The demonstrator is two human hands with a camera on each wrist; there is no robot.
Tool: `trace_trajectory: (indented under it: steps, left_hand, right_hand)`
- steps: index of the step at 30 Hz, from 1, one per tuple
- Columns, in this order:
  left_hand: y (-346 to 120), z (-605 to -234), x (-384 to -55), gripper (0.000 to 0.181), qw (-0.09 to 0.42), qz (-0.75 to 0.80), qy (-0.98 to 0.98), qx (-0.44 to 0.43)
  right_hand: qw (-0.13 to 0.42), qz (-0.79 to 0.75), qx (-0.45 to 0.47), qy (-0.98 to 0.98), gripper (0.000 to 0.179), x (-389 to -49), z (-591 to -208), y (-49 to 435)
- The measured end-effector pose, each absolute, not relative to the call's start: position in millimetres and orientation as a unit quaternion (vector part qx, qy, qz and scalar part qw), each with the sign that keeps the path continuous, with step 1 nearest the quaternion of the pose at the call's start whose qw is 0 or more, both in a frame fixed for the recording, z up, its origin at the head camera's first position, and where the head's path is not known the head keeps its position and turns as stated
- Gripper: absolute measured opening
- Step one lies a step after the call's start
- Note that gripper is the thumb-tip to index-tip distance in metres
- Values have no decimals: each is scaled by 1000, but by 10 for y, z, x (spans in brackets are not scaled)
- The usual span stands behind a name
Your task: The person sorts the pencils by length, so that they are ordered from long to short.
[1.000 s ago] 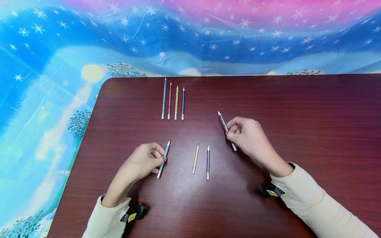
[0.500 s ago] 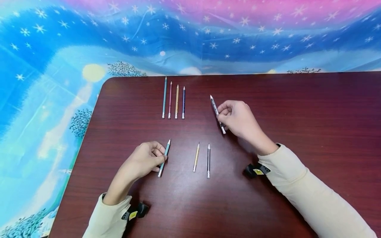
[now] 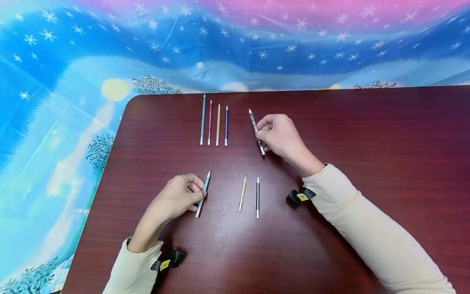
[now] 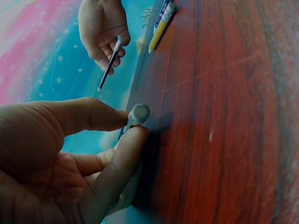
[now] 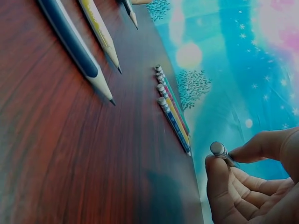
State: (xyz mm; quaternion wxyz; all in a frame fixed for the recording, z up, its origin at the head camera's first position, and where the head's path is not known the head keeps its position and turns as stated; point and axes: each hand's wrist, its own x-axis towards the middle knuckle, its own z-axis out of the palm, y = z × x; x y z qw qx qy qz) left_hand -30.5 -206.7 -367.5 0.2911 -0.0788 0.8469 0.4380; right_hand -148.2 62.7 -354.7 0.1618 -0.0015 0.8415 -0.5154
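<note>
My left hand pinches a teal pencil, tip pointing away, low over the table. In the left wrist view its eraser end shows between thumb and finger. My right hand pinches a dark patterned pencil, tilted with its tip to the upper left. This pencil is just right of a row at the back: a long teal pencil, a pink one, a yellow one and a blue one. Between the hands, nearer me, lie a yellow pencil and a black striped pencil.
A dark reddish wooden table bears everything, its rounded corner at the back left. Behind and left of it hangs a blue and pink snowflake cloth. Each wrist carries a black strapped camera.
My right hand has carried the dark patterned pencil left and away from me, close to the back row. My left hand has stayed almost still with the teal pencil.
</note>
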Motion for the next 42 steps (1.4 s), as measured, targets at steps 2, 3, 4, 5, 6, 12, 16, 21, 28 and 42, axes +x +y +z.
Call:
trace_trajectory:
  steps: [2, 3, 4, 5, 6, 12, 16, 21, 28, 42]
  left_hand:
    - [-2069, -3675, -307, 15, 290, 439, 847, -79]
    - [-2070, -3675, -307, 15, 290, 439, 847, -79]
    - [-2070, -3674, -308, 15, 290, 440, 846, -79]
    - [-2070, -3674, -309, 16, 290, 440, 846, -79]
    - [-2070, -3674, -309, 16, 290, 440, 846, -80]
    - [-2075, -3677, -310, 15, 289, 440, 847, -80]
    - [-2079, -3680, -307, 15, 289, 439, 847, -81]
    - [-2085, -3685, -301, 15, 290, 443, 844, -84]
    - [-2089, -3687, -294, 15, 291, 447, 842, -83]
    - [-2090, -3698, -295, 15, 288, 450, 841, -77]
  right_hand:
    - [162, -518, -1, 840, 15, -1504, -3552, 594]
    - [163, -518, 0, 840, 14, -1514, -3556, 579]
    - [163, -518, 0, 840, 14, -1522, -3558, 566]
    - [163, -519, 0, 839, 14, -1530, -3560, 553]
    - [163, -521, 0, 838, 14, -1537, -3561, 541]
    - [164, -547, 4, 821, 12, -1595, -3606, 470]
    - [175, -566, 20, 805, 11, -1633, -3630, 406]
    - [190, -584, 36, 788, 10, -1680, -3662, 319]
    - [193, -598, 46, 777, 9, -1741, -3723, 209]
    - [181, -607, 66, 771, 11, -1833, -3784, 14]
